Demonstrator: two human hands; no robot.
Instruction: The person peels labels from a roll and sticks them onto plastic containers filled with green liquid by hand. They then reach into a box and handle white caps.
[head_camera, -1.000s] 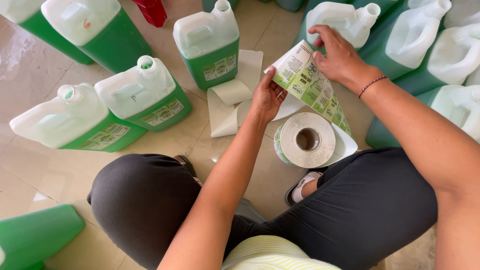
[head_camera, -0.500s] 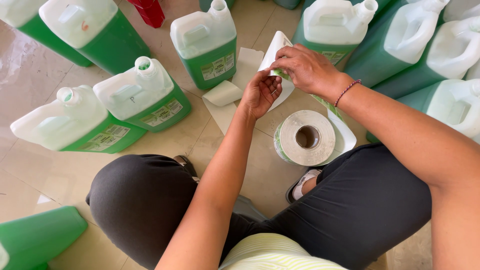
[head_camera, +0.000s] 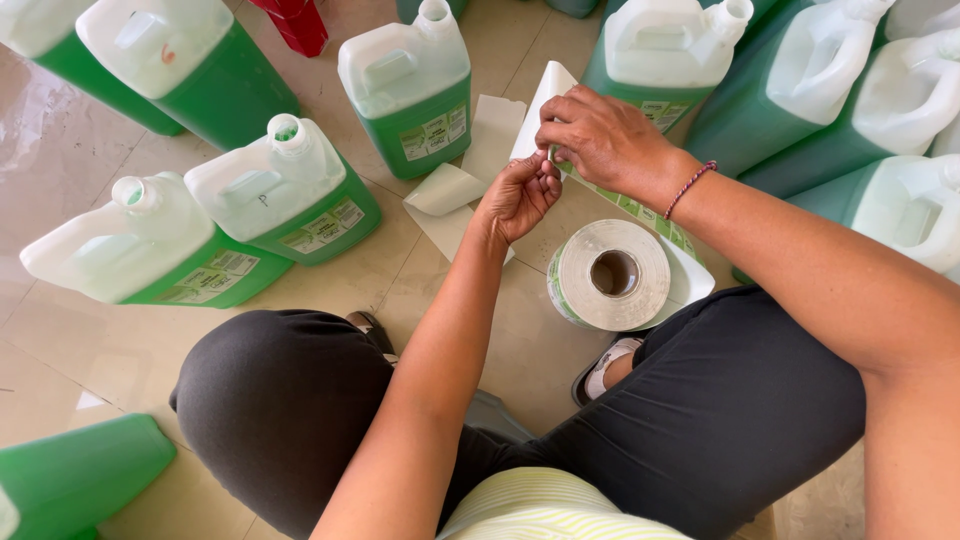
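Observation:
I sit on the floor among green jugs of liquid. My right hand (head_camera: 600, 140) grips the loose end of a label strip (head_camera: 640, 212) that runs off a white label roll (head_camera: 610, 275) lying on the tiles between my knees. My left hand (head_camera: 518, 195) pinches the same strip end just below the right hand's fingers, at the white backing paper (head_camera: 548, 85). A labelled green jug (head_camera: 410, 85) stands just beyond my left hand. Another green jug (head_camera: 655, 55) stands right behind my right hand.
Two capless labelled jugs (head_camera: 285, 190) (head_camera: 140, 245) stand at the left, more green jugs (head_camera: 860, 90) crowd the right. Peeled backing sheets (head_camera: 450, 190) lie on the tiles. A red container (head_camera: 295, 20) is at the top. A green jug corner (head_camera: 70, 480) shows lower left.
The label strip, held up and facing me a second ago, has come down and turned away. Both hands have drawn together at its end, and the right hand moved left.

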